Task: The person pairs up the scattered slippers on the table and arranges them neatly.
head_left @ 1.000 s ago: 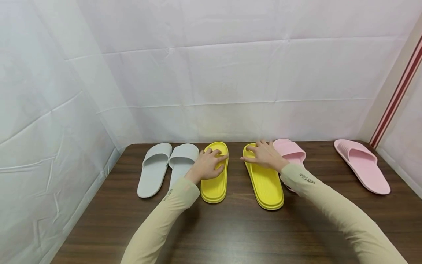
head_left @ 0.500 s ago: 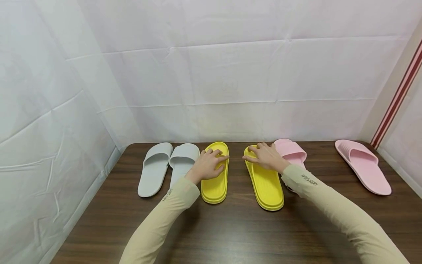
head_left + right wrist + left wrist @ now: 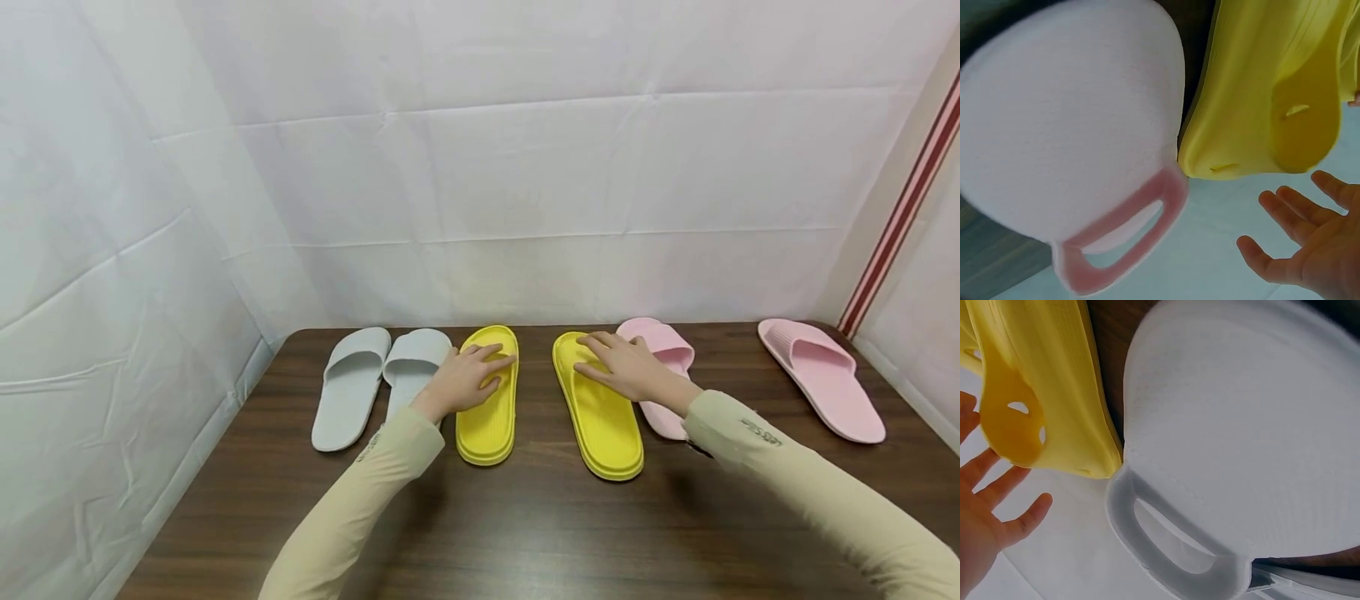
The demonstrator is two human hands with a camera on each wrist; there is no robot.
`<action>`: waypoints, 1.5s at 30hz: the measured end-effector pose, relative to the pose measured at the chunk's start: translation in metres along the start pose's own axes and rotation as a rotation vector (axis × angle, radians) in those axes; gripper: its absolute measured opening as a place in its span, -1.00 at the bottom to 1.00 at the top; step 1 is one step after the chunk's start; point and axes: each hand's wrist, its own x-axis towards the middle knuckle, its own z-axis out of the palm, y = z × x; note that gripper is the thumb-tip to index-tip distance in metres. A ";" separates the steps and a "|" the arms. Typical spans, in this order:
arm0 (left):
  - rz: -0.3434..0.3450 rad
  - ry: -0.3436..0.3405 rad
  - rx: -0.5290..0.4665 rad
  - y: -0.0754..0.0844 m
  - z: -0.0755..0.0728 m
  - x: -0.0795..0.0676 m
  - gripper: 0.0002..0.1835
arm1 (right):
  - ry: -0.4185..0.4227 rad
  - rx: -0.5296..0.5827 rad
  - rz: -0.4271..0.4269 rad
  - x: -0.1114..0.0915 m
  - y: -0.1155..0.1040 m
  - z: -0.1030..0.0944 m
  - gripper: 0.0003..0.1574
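Head view: both hands are presented over a pair of yellow slippers, palms down, forearms reaching in from the lower edge. All places are given from the left yellow slipper [image 3: 486,425], which lies on the brown table [image 3: 525,542].

Over that slipper the left hand [image 3: 461,379] is held with fingers extended and loosely spread; nothing is gripped. Over the right yellow slipper [image 3: 606,433], to the right of the landmark with a gap between, the right hand [image 3: 633,367] is held likewise – fingers apart, thumb stretched out, nothing grasped. Whether either slipper is touched cannot be established; in the right wrist view the fingers are seen apart from the yellow edge.

To the landmark's left, an inner grey slipper [image 3: 416,343] is found just beside it, and an outer grey slipper [image 3: 348,408] farther left. To its right, past the right yellow slipper, an inner pink slipper [image 3: 656,337] is noted, and an outer pink slipper [image 3: 836,387] well apart.

Small dark lettering is borne by the left sleeve [image 3: 360,500] and the right sleeve [image 3: 817,479]; it cannot be read with certainty.

The inner grey and inner pink slippers are partly covered by the hands and sleeves. Both forearms are cut off by the frame – and a small dark item beneath the right cuff could not be identified.
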 end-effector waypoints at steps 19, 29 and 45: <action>0.111 0.046 0.076 0.015 -0.007 -0.040 -0.57 | 0.063 -0.074 -0.187 -0.055 -0.008 -0.005 -0.32; 0.173 0.000 0.167 0.032 -0.010 -0.061 -0.58 | 0.065 -0.167 -0.313 -0.080 -0.010 0.004 -0.29; 0.232 -0.053 0.159 0.034 0.004 -0.082 -0.44 | -0.034 -0.214 -0.368 -0.098 -0.011 0.023 -0.18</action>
